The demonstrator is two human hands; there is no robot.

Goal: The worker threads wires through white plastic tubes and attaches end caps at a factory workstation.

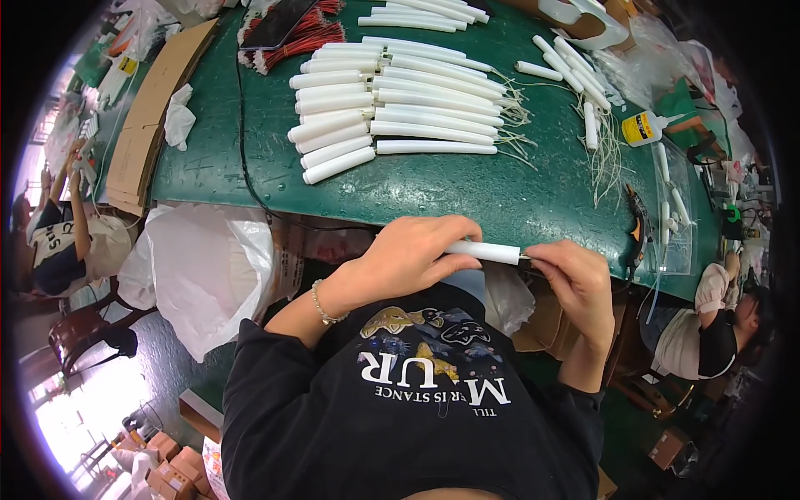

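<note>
At the near edge of the green table, a white plastic tube (497,252) lies level between my hands. My left hand (427,250) is closed around its left part, with the fingers over the top and the thumb below. Pinched at the tube's right end, the fingertips of my right hand (575,275) hold a small thin piece, too small to make out. Beyond my hands lie rows of white tubes (433,127), many with pale strings trailing from their right ends. Shorter-looking white tubes (333,102) meet them end to end on the left.
A phone (279,23) rests on red wires (321,33) at the back left. Pliers (638,225) and a yellow-labelled bottle (642,128) are at the right, near more loose tubes (575,67). A black cable (242,142) crosses the table. People sit at both sides.
</note>
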